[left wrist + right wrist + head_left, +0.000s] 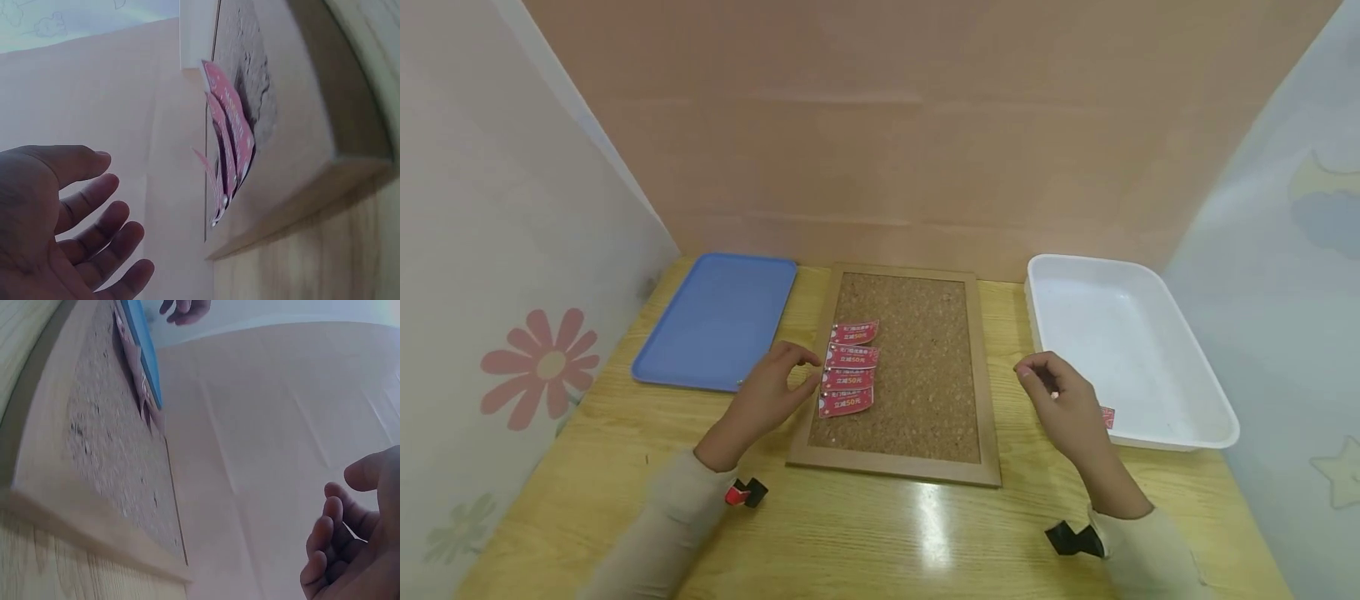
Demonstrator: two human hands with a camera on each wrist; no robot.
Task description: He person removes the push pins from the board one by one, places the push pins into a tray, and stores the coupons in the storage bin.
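Several red-pink paper coupons point(850, 357) overlap in a column along the left side of a wood-framed cork board point(925, 375). Small pins show at their left ends, and their right ends curl up off the cork in the left wrist view. My left hand point(767, 398) hovers just left of the coupons, fingers loosely bent and holding nothing; in its wrist view the hand point(75, 225) is apart from them. My right hand point(1063, 404) hangs between the board and a white tray point(1036, 312), fingers loosely curled, with nothing visible in the hand point(356, 544).
A blue tray point(715, 317) lies left of the board, with a tiny shiny piece at its near edge. Another red coupon piece point(1107, 417) shows at the white tray, partly hidden by my right hand. A brown paper-like backdrop point(925, 150) stands behind the wooden table point(850, 542).
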